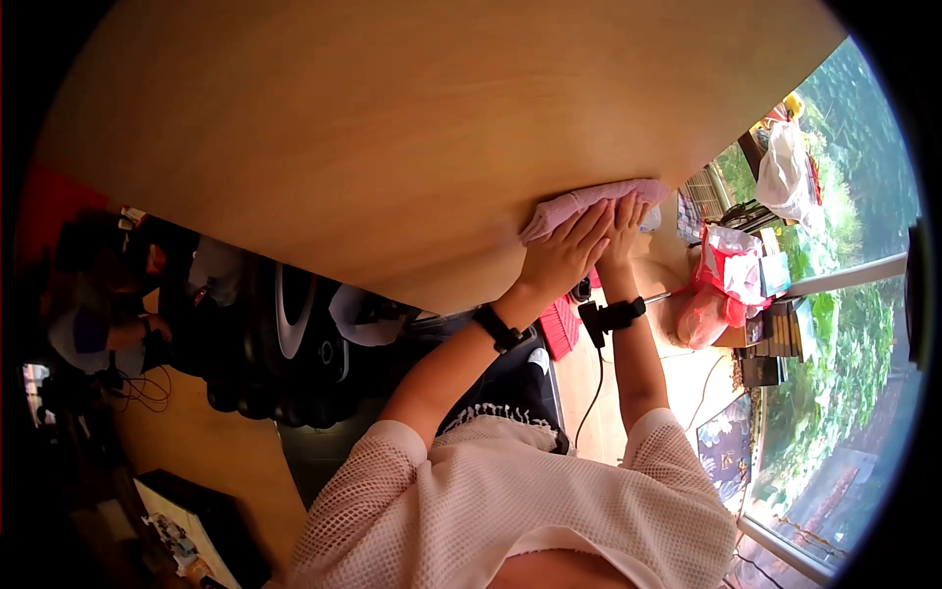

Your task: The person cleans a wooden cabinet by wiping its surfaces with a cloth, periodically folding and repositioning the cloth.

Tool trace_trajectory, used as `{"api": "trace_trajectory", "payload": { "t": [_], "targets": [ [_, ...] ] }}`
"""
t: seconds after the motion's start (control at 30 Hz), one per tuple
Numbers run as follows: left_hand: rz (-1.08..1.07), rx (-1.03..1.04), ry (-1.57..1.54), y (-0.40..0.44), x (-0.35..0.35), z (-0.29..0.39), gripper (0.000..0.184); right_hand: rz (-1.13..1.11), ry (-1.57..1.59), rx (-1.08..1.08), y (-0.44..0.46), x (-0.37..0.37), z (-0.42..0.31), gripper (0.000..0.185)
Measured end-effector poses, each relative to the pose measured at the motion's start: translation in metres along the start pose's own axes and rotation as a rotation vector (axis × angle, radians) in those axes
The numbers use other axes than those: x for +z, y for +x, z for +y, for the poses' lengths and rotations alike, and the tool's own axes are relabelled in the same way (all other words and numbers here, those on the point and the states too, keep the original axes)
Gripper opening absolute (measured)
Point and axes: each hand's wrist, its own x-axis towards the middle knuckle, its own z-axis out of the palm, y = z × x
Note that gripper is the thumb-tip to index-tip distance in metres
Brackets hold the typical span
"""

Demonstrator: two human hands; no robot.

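Observation:
A folded pink cloth lies against the broad light-brown wooden surface, close to its edge. My left hand presses on the cloth with its fingers stretched out and slightly apart. Beside it, my right hand rests on the cloth's right part, fingers extended too, and the two hands touch or overlap at the fingers. Both palms face the cloth and are hidden. A black band circles my left wrist, and another black band with a small device is on my right wrist.
A red brush-like object is below my hands. Red and white plastic bags and stacked boxes stand by the window at right. At left are dark equipment and a framed picture. A cable hangs near my right arm.

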Motion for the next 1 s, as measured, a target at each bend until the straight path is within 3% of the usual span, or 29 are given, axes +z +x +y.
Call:
{"api": "trace_trajectory", "payload": {
  "t": [0.1,0.2,0.33,0.37,0.47,0.6,0.73,0.77,1.0],
  "targets": [
    [-0.004,0.089,0.132,0.028,0.017,0.022,0.051,0.056,-0.088,0.034,0.004,-0.001,0.038,0.045],
    [-0.125,0.165,0.178,0.043,0.044,0.043,0.051,0.04,0.042,0.183,0.005,-0.011,0.064,0.052],
    [-0.134,0.126,0.05,0.044,0.054,0.05,0.053,-0.122,0.066,0.174,-0.009,-0.019,0.086,0.063],
    [-0.194,0.192,0.129,0.05,0.032,0.04,0.054,-0.147,0.14,0.227,0.004,-0.028,0.072,0.07],
    [-0.267,0.194,0.08,0.032,0.012,0.017,0.053,-0.212,0.048,0.005,-0.001,-0.03,0.051,0.074],
    [-0.181,0.036,-0.057,-0.034,0.0,-0.018,0.053,-0.287,0.108,-0.144,-0.027,-0.015,-0.006,0.062],
    [-0.206,-0.113,-0.111,-0.088,-0.046,-0.059,0.052,-0.283,0.192,-0.238,-0.026,0.006,-0.086,0.044],
    [-0.235,-0.159,-0.114,-0.099,-0.061,-0.067,0.052,-0.371,0.205,-0.242,-0.018,0.004,-0.107,0.041],
    [-0.29,-0.217,0.08,-0.18,-0.114,-0.124,0.068,-0.393,0.32,-0.261,-0.012,0.023,-0.23,0.042]
  ]
}}
